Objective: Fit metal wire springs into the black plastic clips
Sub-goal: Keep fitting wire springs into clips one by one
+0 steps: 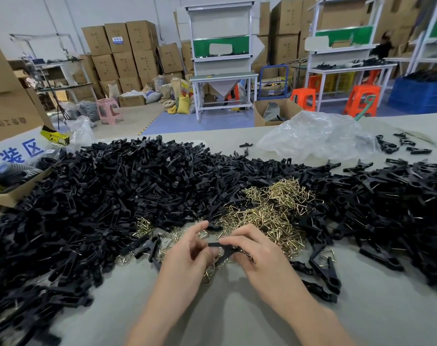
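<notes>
A deep heap of loose black plastic clips (100, 191) covers the left side of the grey desk (212, 318), up to its far edge. Near the front edge, the left hand (185, 258) curls its fingers (198, 228) at the left end of a single black plastic clip (215, 244). The right hand (259, 255) pinches the other end between thumb and forefinger. I cannot tell whether a spring is seated. Just behind lies a tangled pile of brass-coloured wire springs (269, 213). These look interlocked, so lifting one may drag others, and a half-seated spring could snap free if either pinch slackens.
</notes>
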Demonstrator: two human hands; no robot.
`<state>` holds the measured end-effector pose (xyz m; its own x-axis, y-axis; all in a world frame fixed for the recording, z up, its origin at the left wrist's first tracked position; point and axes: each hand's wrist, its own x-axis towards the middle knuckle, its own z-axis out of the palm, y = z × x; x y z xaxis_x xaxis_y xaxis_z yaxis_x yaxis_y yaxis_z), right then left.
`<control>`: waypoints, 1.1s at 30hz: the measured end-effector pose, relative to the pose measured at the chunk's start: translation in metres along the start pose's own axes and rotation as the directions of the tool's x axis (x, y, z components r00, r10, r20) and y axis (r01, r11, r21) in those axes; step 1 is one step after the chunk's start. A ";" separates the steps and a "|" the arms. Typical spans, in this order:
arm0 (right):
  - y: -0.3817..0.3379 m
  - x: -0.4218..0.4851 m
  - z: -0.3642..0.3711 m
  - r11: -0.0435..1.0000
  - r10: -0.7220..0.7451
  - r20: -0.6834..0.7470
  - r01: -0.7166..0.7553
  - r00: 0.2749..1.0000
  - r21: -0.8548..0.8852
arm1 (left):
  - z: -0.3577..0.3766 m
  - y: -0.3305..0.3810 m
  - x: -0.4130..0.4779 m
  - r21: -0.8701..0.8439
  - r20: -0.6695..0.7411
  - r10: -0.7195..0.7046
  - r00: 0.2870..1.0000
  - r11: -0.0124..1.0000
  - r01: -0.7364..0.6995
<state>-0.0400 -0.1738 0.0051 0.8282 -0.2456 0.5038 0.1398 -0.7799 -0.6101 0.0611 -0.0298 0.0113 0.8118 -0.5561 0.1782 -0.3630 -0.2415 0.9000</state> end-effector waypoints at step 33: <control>-0.024 -0.001 0.015 0.997 0.035 0.023 -0.037 0.999 0.066 | 0.030 0.020 -0.006 -0.343 0.040 -0.105 0.994 0.933 0.112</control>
<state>-0.0365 -0.1460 0.0102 0.8450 -0.2592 0.4677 0.1451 -0.7306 -0.6672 0.0357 -0.0554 0.0164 0.8263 -0.5592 0.0670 -0.0905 -0.0144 0.9958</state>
